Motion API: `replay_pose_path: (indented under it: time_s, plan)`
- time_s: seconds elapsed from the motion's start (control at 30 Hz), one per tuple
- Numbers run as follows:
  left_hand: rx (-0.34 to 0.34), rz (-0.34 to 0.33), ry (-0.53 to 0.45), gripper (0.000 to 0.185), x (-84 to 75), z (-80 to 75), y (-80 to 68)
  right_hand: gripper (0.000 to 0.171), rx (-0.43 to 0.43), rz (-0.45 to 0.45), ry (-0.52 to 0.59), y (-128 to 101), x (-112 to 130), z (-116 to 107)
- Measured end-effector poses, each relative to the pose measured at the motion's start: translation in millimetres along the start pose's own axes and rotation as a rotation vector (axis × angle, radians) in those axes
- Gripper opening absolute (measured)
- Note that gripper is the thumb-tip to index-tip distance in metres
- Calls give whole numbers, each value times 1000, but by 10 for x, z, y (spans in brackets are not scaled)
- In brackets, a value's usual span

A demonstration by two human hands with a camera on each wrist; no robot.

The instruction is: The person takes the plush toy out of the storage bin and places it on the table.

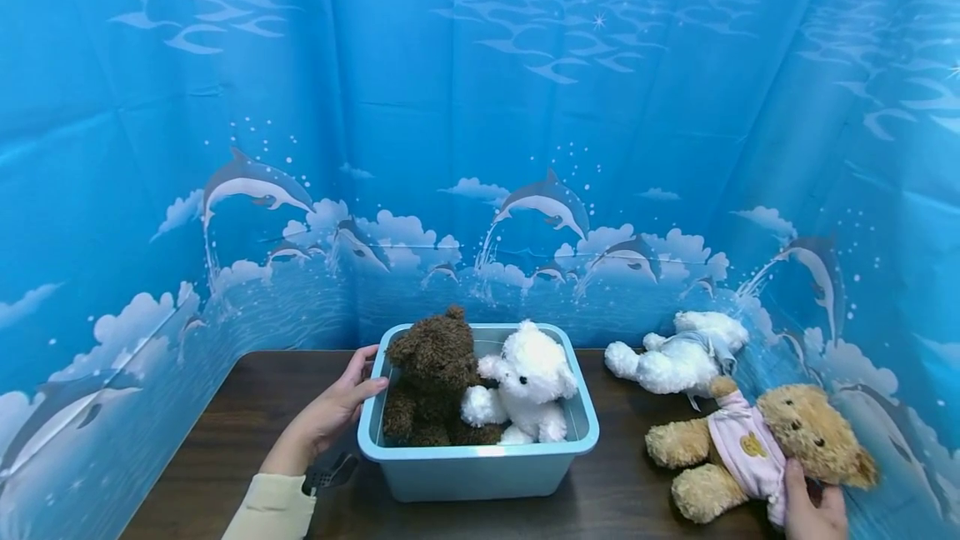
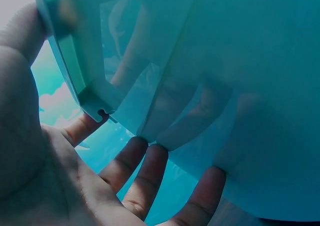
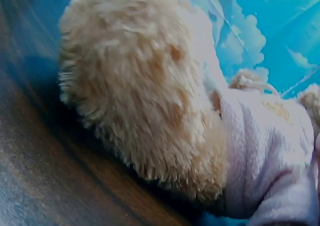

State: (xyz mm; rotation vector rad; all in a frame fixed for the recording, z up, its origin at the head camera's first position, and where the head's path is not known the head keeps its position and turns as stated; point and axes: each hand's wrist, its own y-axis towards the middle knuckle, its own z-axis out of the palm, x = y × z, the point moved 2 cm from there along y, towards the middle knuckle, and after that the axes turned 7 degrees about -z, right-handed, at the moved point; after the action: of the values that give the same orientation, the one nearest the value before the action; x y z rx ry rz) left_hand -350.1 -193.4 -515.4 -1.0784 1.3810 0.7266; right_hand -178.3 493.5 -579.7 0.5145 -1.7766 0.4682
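Note:
A light blue plastic tub (image 1: 480,473) stands at the middle of the table. Inside it sit a dark brown teddy bear (image 1: 435,361) and a white plush lamb (image 1: 528,382). My left hand (image 1: 330,411) grips the tub's left side, thumb at the rim and fingers (image 2: 150,176) against the outer wall in the left wrist view. Far to the right, my right hand (image 1: 813,511) holds a tan teddy bear (image 1: 813,432) in a pink shirt near its neck and arm. The bear lies tilted, its fur (image 3: 145,85) filling the right wrist view; most of the right hand is out of sight there.
Behind the tan bear, a white plush toy (image 1: 678,361) with a pale blue-grey garment lies on the dark wooden table (image 1: 225,448). A blue dolphin-print curtain (image 1: 480,132) hangs around the back and sides, close to the toys on the right.

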Motion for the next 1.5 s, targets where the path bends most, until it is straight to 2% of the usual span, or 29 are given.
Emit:
replay_pose_path:
  time_s: [0.1, 0.2, 0.33, 0.47, 0.57, 0.7, 0.77, 1.0, 1.23, 1.3, 1.4, 1.5]
  plan:
    - [5, -6, -7, 73, 11, 5, 8, 72, -121, 3, 41, -103, 48, -2]
    - [1, -5, -4, 71, 6, -1, 1, 64, -179, 16, 85, -168, 85, 7]
    - [-6, 3, 6, 67, -1, -19, -4, 65, -214, 34, 114, -196, 125, 3]
    - [0, 7, 6, 67, 6, -19, 12, 68, -349, 29, 130, -248, 170, -45]
    - [-6, 3, 7, 68, 4, -21, 14, 55, -418, 8, 28, -309, 204, -87]
    - [-10, -4, 2, 68, -2, -25, 12, 36, -414, -37, -114, -380, 235, -104]
    - [-5, -5, -1, 68, -4, -24, 12, 32, -408, -65, -144, -412, 235, -102]
    - [17, 0, -4, 66, -7, -19, 25, 32, -532, -242, -257, -548, 205, -102]
    - [15, 7, -4, 67, 14, -45, 31, 52, -650, -557, -340, -727, 344, -52]
    - [22, 9, -8, 67, 19, -40, 35, 51, -653, -628, -329, -805, 419, -41]
    - [31, 12, -17, 67, 24, -25, 41, 45, -637, -731, -232, -921, 584, 18]
    - [27, 12, -18, 68, 38, -15, 27, 42, -549, -844, -106, -1047, 793, 130]
